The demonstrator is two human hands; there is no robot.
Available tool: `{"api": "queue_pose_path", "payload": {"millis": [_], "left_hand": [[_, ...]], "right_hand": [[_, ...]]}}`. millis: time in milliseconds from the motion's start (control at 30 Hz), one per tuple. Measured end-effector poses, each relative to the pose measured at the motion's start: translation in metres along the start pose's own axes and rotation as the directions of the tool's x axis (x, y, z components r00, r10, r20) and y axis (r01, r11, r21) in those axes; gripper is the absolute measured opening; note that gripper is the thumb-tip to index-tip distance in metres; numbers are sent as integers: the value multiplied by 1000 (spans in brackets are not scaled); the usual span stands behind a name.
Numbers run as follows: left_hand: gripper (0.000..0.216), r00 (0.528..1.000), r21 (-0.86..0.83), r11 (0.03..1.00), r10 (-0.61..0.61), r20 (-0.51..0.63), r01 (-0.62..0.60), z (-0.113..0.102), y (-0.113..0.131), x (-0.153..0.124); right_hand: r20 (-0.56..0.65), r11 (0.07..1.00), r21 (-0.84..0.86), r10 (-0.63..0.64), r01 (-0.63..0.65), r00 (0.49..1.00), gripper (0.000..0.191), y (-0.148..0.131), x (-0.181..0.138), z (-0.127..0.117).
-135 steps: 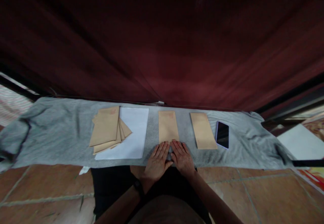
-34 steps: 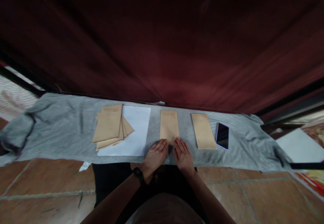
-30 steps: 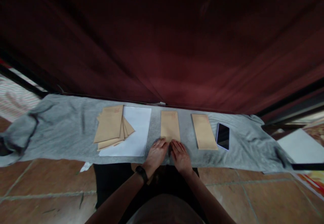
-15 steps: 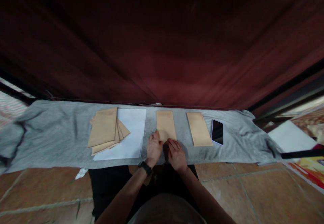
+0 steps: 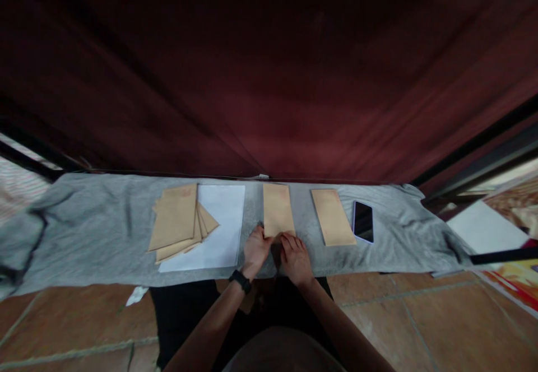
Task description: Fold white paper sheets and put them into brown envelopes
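A brown paper envelope (image 5: 277,207) lies lengthwise in front of me on the grey cloth. At its near left corner my left hand (image 5: 256,249) is closed, thumb and fingers pinching the edge. My right hand (image 5: 296,257) has its fingers bent over the near right corner, closed on that same end. Both hands cover part of the near edge, so its folding is hard to see. To the right lies a second brown envelope (image 5: 334,218), touched by neither hand. Several more envelopes form a fanned stack (image 5: 174,218) on the left, partly on top of white paper (image 5: 225,237).
A phone (image 5: 363,222) with a dark screen lies right of the second envelope. Grey cloth (image 5: 96,226) covers the long narrow surface, and a dark red panel (image 5: 269,108) rises behind it. A white scrap (image 5: 137,295) is on the tiled floor.
My left hand's fingers have drawn back from the envelope's face to its near left corner. The right hand stays at the near right end. The whole view has shifted slightly.
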State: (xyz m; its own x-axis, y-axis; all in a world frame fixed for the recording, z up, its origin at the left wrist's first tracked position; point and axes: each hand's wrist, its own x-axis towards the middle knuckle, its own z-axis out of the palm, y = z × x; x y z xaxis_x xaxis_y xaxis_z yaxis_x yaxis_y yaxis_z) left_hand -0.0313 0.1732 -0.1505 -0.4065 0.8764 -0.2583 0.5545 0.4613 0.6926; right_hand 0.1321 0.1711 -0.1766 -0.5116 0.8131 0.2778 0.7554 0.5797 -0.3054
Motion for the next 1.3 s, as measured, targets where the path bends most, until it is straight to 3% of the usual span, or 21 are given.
{"api": "queue_pose_path", "payload": {"millis": [200,400,667,900,1033,1133,1233,1300], "left_hand": [[14,994,-205,976,-53,101,73,2,-4,8],[15,966,-453,872,-77,246,185,0,-7,9],[35,962,-630,743,-74,261,228,-6,-12,3],[37,957,-695,674,-62,282,249,-9,-12,1],[38,954,-739,627,-23,300,248,-8,-6,-5],[46,957,-781,578,2,291,236,-10,-2,-9],[58,950,-825,501,23,313,260,-15,-1,-8],[60,956,-854,455,20,294,253,-17,-4,-4]], "right_hand": [[-19,999,-22,-25,24,1000,55,-2,6,3],[-7,987,-128,-103,101,995,54,-1,20,9],[5,950,-295,-102,99,995,62,27,13,16],[-29,957,-282,-82,70,996,61,32,7,5],[-40,973,-189,-145,135,989,61,10,13,0],[-74,994,-48,-106,103,992,60,0,23,-9],[-153,974,228,22,14,988,56,1,33,-27],[-191,871,484,203,-88,960,47,4,39,-38]]}}
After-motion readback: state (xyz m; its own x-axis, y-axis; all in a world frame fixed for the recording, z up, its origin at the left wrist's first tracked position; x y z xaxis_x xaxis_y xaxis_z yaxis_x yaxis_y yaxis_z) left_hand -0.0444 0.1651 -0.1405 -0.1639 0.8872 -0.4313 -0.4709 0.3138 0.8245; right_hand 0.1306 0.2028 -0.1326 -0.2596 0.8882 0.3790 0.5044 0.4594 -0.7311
